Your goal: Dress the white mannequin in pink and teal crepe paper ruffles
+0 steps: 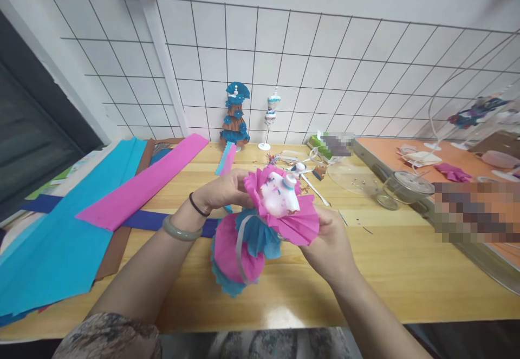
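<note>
Both hands hold a paper doll [268,215] above the wooden table [390,272]. The doll has a white body, pink ruffled crepe collar, a blue ruffle and a pink skirt edged in blue. My left hand [221,191], with a black hair tie and a green bangle on the wrist, pinches the pink ruffle from the left. Fingers of my right hand [331,242] are curled under the ruffle's right edge, gripping it.
Sheets of crepe paper, blue [60,234], pink [142,185] and brown, lie at the left. Two finished paper dolls [235,115] [270,112] stand by the wire grid wall. Scraps, a clear lid [349,177] and a glass jar [406,185] sit at right.
</note>
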Action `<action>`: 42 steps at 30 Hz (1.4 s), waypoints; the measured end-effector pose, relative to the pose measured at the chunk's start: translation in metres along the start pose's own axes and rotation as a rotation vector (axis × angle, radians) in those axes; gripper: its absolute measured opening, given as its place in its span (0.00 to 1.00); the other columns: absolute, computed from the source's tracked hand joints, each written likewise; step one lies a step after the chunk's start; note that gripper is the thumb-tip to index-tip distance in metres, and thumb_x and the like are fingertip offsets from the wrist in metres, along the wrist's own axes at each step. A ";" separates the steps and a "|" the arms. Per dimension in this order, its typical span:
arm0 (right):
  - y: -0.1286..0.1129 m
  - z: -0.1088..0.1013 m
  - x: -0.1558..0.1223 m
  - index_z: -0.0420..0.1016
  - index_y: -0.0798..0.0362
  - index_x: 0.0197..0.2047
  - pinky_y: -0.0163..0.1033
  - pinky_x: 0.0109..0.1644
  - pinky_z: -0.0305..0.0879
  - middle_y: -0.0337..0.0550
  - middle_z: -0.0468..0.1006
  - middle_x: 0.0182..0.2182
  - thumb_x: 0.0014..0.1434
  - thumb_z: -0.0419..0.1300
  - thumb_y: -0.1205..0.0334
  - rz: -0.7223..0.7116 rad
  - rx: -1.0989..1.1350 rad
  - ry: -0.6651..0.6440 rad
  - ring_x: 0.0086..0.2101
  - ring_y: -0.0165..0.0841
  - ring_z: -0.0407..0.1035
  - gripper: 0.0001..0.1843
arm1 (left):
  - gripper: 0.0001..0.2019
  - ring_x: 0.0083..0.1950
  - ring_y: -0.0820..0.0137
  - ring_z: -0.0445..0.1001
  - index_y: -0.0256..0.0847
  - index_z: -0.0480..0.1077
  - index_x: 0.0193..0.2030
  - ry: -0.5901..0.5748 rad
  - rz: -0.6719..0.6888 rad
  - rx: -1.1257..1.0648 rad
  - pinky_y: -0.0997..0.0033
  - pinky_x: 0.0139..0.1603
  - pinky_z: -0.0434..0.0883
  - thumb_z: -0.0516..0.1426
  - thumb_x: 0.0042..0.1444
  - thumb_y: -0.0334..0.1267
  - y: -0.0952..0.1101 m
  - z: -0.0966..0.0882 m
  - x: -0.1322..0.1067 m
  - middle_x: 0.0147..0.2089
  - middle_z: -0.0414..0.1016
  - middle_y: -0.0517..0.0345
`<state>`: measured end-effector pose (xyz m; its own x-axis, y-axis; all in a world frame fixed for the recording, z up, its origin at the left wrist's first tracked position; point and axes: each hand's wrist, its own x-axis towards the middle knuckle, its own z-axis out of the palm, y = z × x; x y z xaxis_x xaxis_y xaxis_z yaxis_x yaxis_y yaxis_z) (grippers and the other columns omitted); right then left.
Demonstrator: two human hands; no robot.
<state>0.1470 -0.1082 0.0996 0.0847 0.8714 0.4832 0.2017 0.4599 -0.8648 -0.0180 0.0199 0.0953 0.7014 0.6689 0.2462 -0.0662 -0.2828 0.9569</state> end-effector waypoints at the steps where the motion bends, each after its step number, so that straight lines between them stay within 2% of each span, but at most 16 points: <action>1: 0.000 0.000 -0.001 0.78 0.50 0.24 0.32 0.29 0.65 0.34 0.76 0.21 0.45 0.67 0.68 -0.036 -0.049 0.019 0.25 0.30 0.69 0.04 | 0.24 0.43 0.59 0.76 0.39 0.74 0.44 -0.055 -0.013 -0.047 0.61 0.42 0.74 0.68 0.37 0.43 0.000 0.001 0.001 0.42 0.78 0.49; 2: 0.000 -0.001 -0.002 0.78 0.50 0.25 0.32 0.30 0.65 0.34 0.77 0.22 0.46 0.67 0.68 -0.063 -0.100 0.043 0.27 0.30 0.70 0.04 | 0.24 0.45 0.60 0.76 0.39 0.73 0.46 -0.098 -0.016 -0.087 0.61 0.44 0.73 0.68 0.39 0.43 0.000 0.002 0.002 0.44 0.78 0.49; 3: 0.000 -0.001 -0.002 0.78 0.49 0.26 0.32 0.31 0.66 0.34 0.77 0.24 0.47 0.66 0.69 -0.080 -0.147 0.070 0.28 0.30 0.70 0.04 | 0.23 0.46 0.61 0.75 0.39 0.73 0.45 -0.090 -0.016 -0.106 0.61 0.45 0.73 0.67 0.40 0.43 -0.001 0.003 0.003 0.44 0.77 0.50; 7: 0.006 -0.003 -0.002 0.79 0.50 0.30 0.34 0.34 0.67 0.36 0.79 0.27 0.51 0.63 0.67 -0.053 -0.263 0.177 0.29 0.31 0.71 0.04 | 0.16 0.40 0.65 0.76 0.37 0.75 0.35 0.079 0.027 -0.128 0.64 0.44 0.73 0.67 0.40 0.44 -0.005 0.010 0.009 0.37 0.78 0.53; 9: 0.010 -0.004 0.001 0.79 0.50 0.31 0.35 0.36 0.67 0.37 0.79 0.28 0.51 0.63 0.66 -0.035 -0.281 0.211 0.29 0.32 0.72 0.03 | 0.15 0.40 0.66 0.76 0.36 0.75 0.34 0.128 0.057 -0.160 0.65 0.43 0.73 0.67 0.41 0.43 -0.005 0.015 0.011 0.35 0.78 0.54; 14: 0.017 -0.007 0.009 0.79 0.51 0.31 0.37 0.37 0.67 0.38 0.80 0.28 0.52 0.63 0.63 0.020 -0.336 0.277 0.30 0.33 0.72 0.04 | 0.11 0.44 0.65 0.76 0.37 0.76 0.36 0.181 0.184 -0.132 0.65 0.48 0.72 0.65 0.46 0.39 -0.006 0.026 0.013 0.39 0.79 0.52; 19: 0.017 -0.009 0.014 0.80 0.53 0.33 0.38 0.35 0.66 0.41 0.80 0.28 0.51 0.64 0.59 0.090 -0.375 0.321 0.31 0.36 0.73 0.07 | 0.12 0.49 0.63 0.74 0.37 0.76 0.43 0.137 0.217 -0.029 0.63 0.52 0.70 0.59 0.54 0.40 -0.008 0.028 0.013 0.47 0.77 0.49; 24: 0.015 -0.013 0.016 0.79 0.53 0.32 0.38 0.34 0.66 0.42 0.80 0.27 0.54 0.62 0.55 0.119 -0.377 0.293 0.30 0.36 0.73 0.10 | 0.17 0.57 0.60 0.68 0.38 0.72 0.51 0.043 0.233 0.057 0.63 0.58 0.66 0.59 0.53 0.36 -0.004 0.030 0.009 0.55 0.71 0.47; 28: 0.014 -0.014 0.017 0.79 0.53 0.33 0.38 0.33 0.65 0.42 0.79 0.27 0.55 0.60 0.56 0.096 -0.396 0.255 0.30 0.35 0.72 0.10 | 0.19 0.57 0.61 0.68 0.37 0.70 0.51 0.026 0.239 0.099 0.62 0.59 0.64 0.60 0.51 0.38 -0.001 0.031 0.009 0.55 0.70 0.47; 37: 0.008 -0.012 0.021 0.77 0.53 0.31 0.34 0.29 0.61 0.41 0.78 0.27 0.56 0.57 0.62 0.062 -0.457 0.169 0.29 0.32 0.70 0.08 | 0.22 0.51 0.62 0.71 0.37 0.70 0.46 0.266 0.128 0.207 0.62 0.55 0.66 0.66 0.43 0.40 0.008 0.045 0.008 0.47 0.74 0.50; 42: 0.006 -0.011 0.023 0.75 0.54 0.29 0.36 0.33 0.63 0.42 0.77 0.27 0.58 0.55 0.63 0.042 -0.474 0.109 0.31 0.34 0.71 0.09 | 0.20 0.50 0.62 0.72 0.38 0.70 0.43 0.318 0.107 0.229 0.62 0.53 0.67 0.65 0.44 0.41 0.009 0.044 0.006 0.47 0.74 0.50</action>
<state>0.1608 -0.0868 0.1068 0.1991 0.8529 0.4827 0.6159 0.2742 -0.7386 0.0170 -0.0092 0.0989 0.4425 0.7962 0.4126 0.0576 -0.4844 0.8730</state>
